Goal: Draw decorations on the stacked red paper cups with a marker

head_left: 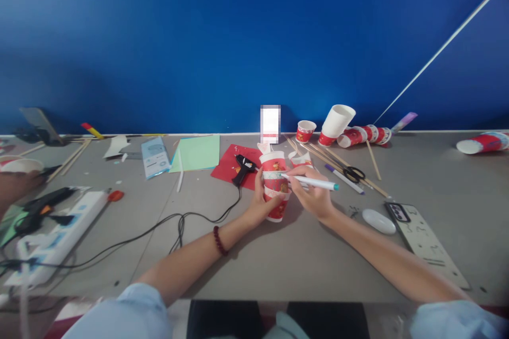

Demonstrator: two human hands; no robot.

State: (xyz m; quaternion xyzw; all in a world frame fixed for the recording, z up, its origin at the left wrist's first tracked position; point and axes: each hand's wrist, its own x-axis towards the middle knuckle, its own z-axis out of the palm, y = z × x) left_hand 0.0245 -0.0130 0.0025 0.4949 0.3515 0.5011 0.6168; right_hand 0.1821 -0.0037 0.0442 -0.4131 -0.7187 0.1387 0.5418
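Observation:
My left hand (pixel 260 204) is wrapped round a stack of red and white patterned paper cups (pixel 275 183), upright just above or on the table; I cannot tell which. My right hand (pixel 312 197) grips a white marker (pixel 316 182) with a teal end. The marker's tip meets the pale band in the middle of the stack. Behind my left hand, a black hot glue gun (pixel 243 168) lies on red paper (pixel 223 165). A cut piece of patterned cup (pixel 301 160) lies behind my right hand.
More cups (pixel 336 123) stand by the blue wall, near a lying cup stack (pixel 363 135). Scissors (pixel 353 174), a purple marker (pixel 342 178), a white oval object (pixel 379 221) and a phone (pixel 429 246) lie rightward. Leftward are a power strip (pixel 67 241), cables and another person's hand (pixel 16 190).

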